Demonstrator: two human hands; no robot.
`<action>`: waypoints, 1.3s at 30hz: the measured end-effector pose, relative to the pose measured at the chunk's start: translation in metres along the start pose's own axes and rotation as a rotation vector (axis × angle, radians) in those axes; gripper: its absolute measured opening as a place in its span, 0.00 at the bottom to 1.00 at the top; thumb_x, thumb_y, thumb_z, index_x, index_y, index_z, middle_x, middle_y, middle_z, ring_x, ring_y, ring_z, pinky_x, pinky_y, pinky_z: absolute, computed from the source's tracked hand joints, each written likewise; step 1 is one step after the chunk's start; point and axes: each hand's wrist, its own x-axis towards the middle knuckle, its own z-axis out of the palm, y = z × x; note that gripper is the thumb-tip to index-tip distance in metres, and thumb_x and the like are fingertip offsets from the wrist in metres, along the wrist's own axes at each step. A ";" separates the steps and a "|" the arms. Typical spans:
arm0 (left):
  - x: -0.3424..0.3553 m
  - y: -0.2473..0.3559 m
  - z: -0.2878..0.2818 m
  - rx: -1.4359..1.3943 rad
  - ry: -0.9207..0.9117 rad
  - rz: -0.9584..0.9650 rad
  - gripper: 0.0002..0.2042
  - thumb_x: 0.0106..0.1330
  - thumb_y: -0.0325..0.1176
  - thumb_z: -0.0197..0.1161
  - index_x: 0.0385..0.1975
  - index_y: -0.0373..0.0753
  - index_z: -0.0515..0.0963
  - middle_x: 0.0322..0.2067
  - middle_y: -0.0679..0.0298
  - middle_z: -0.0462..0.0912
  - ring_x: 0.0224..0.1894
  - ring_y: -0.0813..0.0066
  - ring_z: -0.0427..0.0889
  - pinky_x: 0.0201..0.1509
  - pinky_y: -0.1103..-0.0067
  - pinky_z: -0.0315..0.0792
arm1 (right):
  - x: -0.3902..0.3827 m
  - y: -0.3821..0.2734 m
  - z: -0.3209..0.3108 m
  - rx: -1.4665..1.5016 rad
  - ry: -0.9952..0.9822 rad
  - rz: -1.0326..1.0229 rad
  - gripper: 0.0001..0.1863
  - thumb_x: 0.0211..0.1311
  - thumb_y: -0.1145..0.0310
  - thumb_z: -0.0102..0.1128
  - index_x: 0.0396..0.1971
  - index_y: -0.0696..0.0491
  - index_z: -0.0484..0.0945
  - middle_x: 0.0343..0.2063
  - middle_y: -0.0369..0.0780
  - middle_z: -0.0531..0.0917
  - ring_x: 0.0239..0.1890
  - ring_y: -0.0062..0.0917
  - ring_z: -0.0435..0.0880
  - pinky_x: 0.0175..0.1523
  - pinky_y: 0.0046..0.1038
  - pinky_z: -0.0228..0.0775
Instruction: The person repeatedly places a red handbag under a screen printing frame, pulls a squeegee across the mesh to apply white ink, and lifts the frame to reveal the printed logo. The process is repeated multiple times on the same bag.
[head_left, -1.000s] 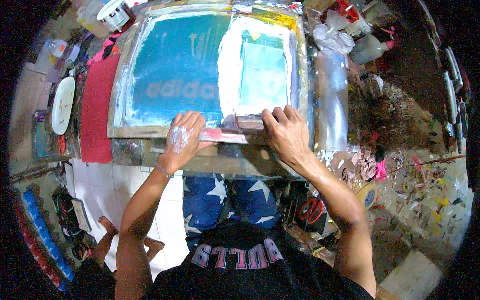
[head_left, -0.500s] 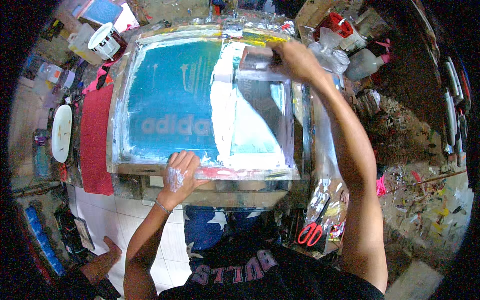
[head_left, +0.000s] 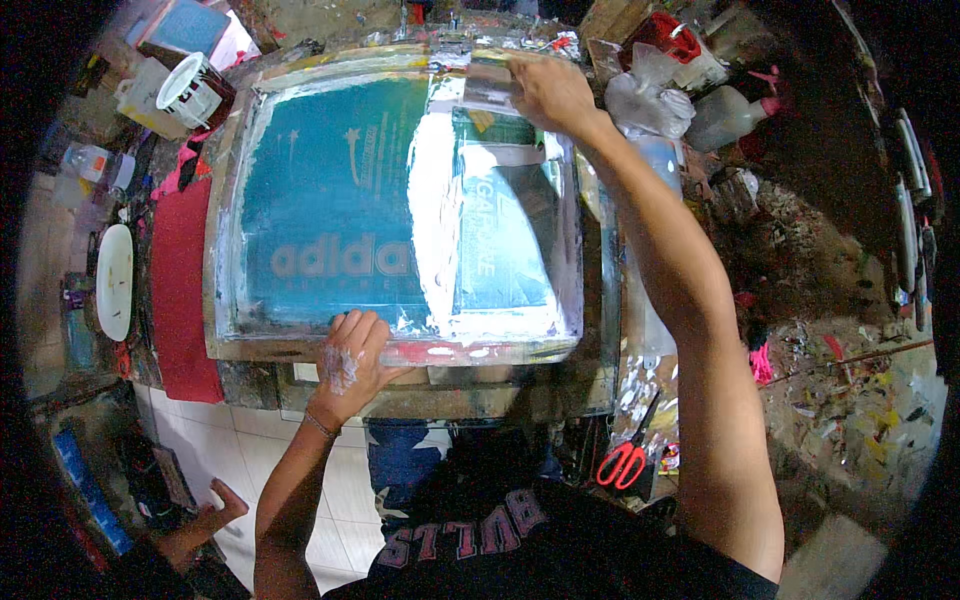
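A wooden-framed printing screen (head_left: 222, 240) with teal mesh lies in front of me, pale letters and a star shape showing in it. Down its middle runs a thick band of white ink (head_left: 436, 180); right of that, the mesh has white smears and a dark shadow. My left hand (head_left: 350, 360), dried white ink on its back, is closed over the near rail. Up at the far right part of the screen, my right hand (head_left: 556, 95) grips a squeegee (head_left: 488, 88), whose blade lies across the mesh. My fingers partly hide its right end.
Left of the screen are a red cloth (head_left: 183, 300), a white oval dish (head_left: 115, 282) and an ink-stained tub (head_left: 196, 92). At right stand a red-rimmed bucket (head_left: 668, 42) and a bottle (head_left: 722, 124). Red-handled scissors (head_left: 622, 465) lie near right. Another person's hand (head_left: 222, 503) shows lower left.
My right hand and the squeegee have moved toward the screen's far end, uncovering more mesh below. My left hand stays on the near rail. The whole view has shifted slightly.
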 end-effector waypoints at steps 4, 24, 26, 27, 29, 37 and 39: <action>0.000 0.000 0.001 -0.015 0.048 0.026 0.26 0.38 0.41 0.80 0.31 0.36 0.72 0.33 0.57 0.72 0.38 0.58 0.73 0.43 0.67 0.67 | -0.042 -0.020 -0.015 0.072 -0.068 0.026 0.15 0.57 0.61 0.62 0.43 0.48 0.76 0.30 0.51 0.84 0.36 0.50 0.85 0.38 0.51 0.76; -0.003 0.000 0.007 -0.020 0.238 0.072 0.26 0.39 0.45 0.79 0.31 0.36 0.73 0.33 0.57 0.74 0.40 0.57 0.75 0.45 0.67 0.69 | -0.215 -0.123 -0.095 0.171 -0.126 0.096 0.08 0.56 0.70 0.57 0.36 0.52 0.74 0.27 0.49 0.84 0.34 0.48 0.84 0.37 0.47 0.77; -0.003 0.000 0.007 -0.018 0.232 0.060 0.26 0.39 0.45 0.79 0.31 0.36 0.73 0.33 0.57 0.74 0.40 0.57 0.75 0.44 0.66 0.69 | -0.215 -0.121 -0.094 0.166 -0.134 0.038 0.06 0.56 0.70 0.57 0.34 0.52 0.74 0.25 0.47 0.84 0.33 0.46 0.83 0.35 0.47 0.76; -0.002 0.000 0.006 -0.009 0.240 0.070 0.26 0.39 0.45 0.79 0.31 0.36 0.73 0.33 0.57 0.74 0.40 0.56 0.75 0.44 0.66 0.69 | -0.214 -0.121 -0.092 0.160 -0.176 -0.032 0.06 0.57 0.70 0.56 0.34 0.52 0.75 0.25 0.46 0.84 0.33 0.46 0.84 0.34 0.47 0.75; -0.002 0.000 0.006 -0.009 0.183 0.044 0.26 0.39 0.45 0.78 0.32 0.36 0.73 0.33 0.57 0.75 0.40 0.56 0.75 0.45 0.66 0.69 | -0.213 -0.120 -0.090 0.160 -0.132 -0.010 0.05 0.56 0.70 0.57 0.33 0.52 0.75 0.24 0.46 0.83 0.34 0.44 0.83 0.35 0.46 0.75; -0.005 0.001 0.006 0.000 0.148 0.029 0.26 0.41 0.46 0.78 0.34 0.36 0.73 0.35 0.57 0.75 0.43 0.56 0.76 0.48 0.66 0.69 | -0.203 -0.110 -0.094 0.180 -0.183 -0.069 0.09 0.51 0.72 0.62 0.34 0.52 0.77 0.25 0.47 0.83 0.36 0.43 0.82 0.40 0.45 0.74; -0.006 0.000 0.006 -0.024 0.145 0.016 0.27 0.41 0.45 0.78 0.36 0.36 0.73 0.36 0.56 0.76 0.43 0.56 0.76 0.49 0.66 0.69 | -0.181 -0.093 -0.092 0.239 -0.077 -0.041 0.10 0.52 0.70 0.63 0.36 0.54 0.79 0.26 0.50 0.82 0.36 0.47 0.81 0.42 0.48 0.73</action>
